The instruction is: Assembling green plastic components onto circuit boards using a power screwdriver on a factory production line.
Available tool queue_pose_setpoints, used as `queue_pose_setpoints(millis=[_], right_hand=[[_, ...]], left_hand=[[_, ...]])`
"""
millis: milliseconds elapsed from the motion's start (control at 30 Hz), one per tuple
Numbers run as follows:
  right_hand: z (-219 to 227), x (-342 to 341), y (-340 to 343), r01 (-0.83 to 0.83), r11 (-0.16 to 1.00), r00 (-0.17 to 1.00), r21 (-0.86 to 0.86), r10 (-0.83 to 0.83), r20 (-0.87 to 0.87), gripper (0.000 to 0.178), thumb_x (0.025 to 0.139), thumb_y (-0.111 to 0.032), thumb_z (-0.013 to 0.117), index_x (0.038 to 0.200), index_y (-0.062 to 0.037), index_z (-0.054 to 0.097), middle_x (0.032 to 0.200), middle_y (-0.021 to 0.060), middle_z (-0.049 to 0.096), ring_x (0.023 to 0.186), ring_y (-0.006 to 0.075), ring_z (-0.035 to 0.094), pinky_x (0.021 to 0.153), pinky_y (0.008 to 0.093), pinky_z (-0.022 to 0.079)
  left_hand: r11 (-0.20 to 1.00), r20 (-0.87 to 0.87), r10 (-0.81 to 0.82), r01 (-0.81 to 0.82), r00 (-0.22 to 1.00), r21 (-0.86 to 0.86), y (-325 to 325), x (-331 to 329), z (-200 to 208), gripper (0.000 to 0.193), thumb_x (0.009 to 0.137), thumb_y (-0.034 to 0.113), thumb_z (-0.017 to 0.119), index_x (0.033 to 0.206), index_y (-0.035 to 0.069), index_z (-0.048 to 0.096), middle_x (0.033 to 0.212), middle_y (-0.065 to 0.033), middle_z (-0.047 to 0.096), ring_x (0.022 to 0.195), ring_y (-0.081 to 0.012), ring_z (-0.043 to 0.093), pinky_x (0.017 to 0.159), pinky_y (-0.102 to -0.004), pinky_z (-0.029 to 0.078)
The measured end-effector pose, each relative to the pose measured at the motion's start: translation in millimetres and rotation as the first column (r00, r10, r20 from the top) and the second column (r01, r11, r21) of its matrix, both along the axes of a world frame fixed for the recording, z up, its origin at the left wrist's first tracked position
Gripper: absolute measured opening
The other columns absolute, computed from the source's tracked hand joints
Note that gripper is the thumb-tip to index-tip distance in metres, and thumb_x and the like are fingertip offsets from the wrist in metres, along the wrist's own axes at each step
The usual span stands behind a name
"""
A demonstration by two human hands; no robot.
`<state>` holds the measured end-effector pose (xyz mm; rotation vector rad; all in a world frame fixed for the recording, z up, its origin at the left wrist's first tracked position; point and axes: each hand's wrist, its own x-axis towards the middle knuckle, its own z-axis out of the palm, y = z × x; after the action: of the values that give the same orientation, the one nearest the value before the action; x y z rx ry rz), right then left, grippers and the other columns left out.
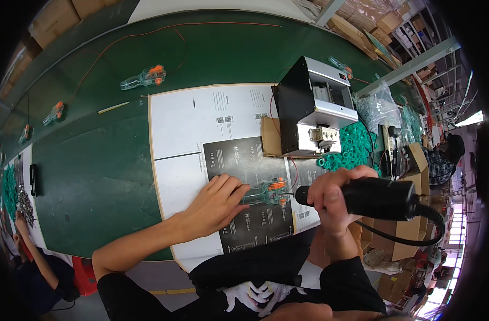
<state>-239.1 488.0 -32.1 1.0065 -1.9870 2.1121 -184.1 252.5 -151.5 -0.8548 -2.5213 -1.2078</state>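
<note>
My left hand [215, 206] holds the handle end of a clear teal plastic device with orange parts [275, 187], pressing it flat on the printed sheet. In my right hand [332, 200] is a black corded electric screwdriver [383, 199], lying nearly level with its bit pointing left. The bit's tip is at the orange end of the device; whether it touches a screw is too small to tell. A thin red wire [296, 168] runs from near that end toward a black and silver screw feeder [316, 104] just beyond.
Green plastic rings [351, 147] are heaped beside the feeder. Similar teal devices [144, 78] lie across the green table [94, 198], with a black marker [33, 180] at left. An open cardboard box [415, 166] stands at right. Another person's arm [38, 251] reaches in at far left.
</note>
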Motion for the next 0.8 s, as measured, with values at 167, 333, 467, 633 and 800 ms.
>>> queue_pose_setpoints(millis=[167,333,467,633,800], right_hand=[[-12.8,-5.0,-1.9,0.032,0.995,0.999,0.093,-0.034,0.014,0.048,0.090,0.007,0.068,0.120,-0.0098,0.034,0.078,0.0097,0.064,0.065,0.0163,0.063,0.062,0.0319,0.054],[-10.1,-3.4,-18.2,0.033,0.987,0.999,0.155,-0.029,-0.028,0.036,0.096,-0.003,0.064,0.113,-0.0135,0.034,0.069,0.0060,0.051,0.050,0.0151,0.049,0.050,0.0332,0.048],[-11.0,-6.1,-14.3,-0.001,0.983,1.000,0.186,0.007,-0.029,0.035,0.096,-0.002,0.063,0.111,-0.0140,0.034,0.071,0.0058,0.051,0.050,0.0148,0.049,0.050,0.0338,0.048],[-11.7,-8.3,-10.4,-0.040,0.988,0.999,0.147,0.043,-0.013,0.035,0.096,-0.001,0.063,0.111,-0.0140,0.035,0.071,0.0057,0.050,0.050,0.0146,0.049,0.050,0.0337,0.048],[1.5,-14.7,-8.5,0.000,0.997,0.998,-0.074,0.004,0.059,0.039,0.089,0.012,0.065,0.114,-0.0085,0.042,0.076,0.0097,0.063,0.059,0.0161,0.061,0.054,0.0327,0.054]], left_hand=[[1.000,0.009,-0.007,0.007,1.000,0.013,0.4,-1.1,-1.7,0.043,0.087,0.014,0.076,0.122,-0.003,0.060,0.106,-0.0136,0.054,0.095,-0.0308,0.053,0.081,-0.0394,0.044],[1.000,0.013,0.006,-0.006,1.000,0.016,-0.6,1.2,-2.8,0.043,0.086,0.015,0.077,0.121,-0.003,0.060,0.106,-0.0133,0.054,0.095,-0.0308,0.052,0.081,-0.0393,0.044],[1.000,0.001,0.012,-0.012,1.000,0.019,0.3,0.8,-3.7,0.042,0.086,0.015,0.076,0.121,-0.003,0.060,0.106,-0.0132,0.054,0.095,-0.0308,0.052,0.081,-0.0394,0.045],[1.000,-0.005,0.003,-0.003,1.000,0.011,0.4,-2.2,-2.0,0.042,0.086,0.016,0.077,0.121,-0.003,0.060,0.106,-0.0133,0.054,0.096,-0.0309,0.053,0.082,-0.0397,0.045],[0.999,-0.015,0.019,-0.019,1.000,-0.043,-2.6,-1.2,-1.4,0.040,0.088,0.019,0.075,0.118,-0.004,0.061,0.106,-0.0122,0.054,0.097,-0.0289,0.053,0.085,-0.0383,0.046]])
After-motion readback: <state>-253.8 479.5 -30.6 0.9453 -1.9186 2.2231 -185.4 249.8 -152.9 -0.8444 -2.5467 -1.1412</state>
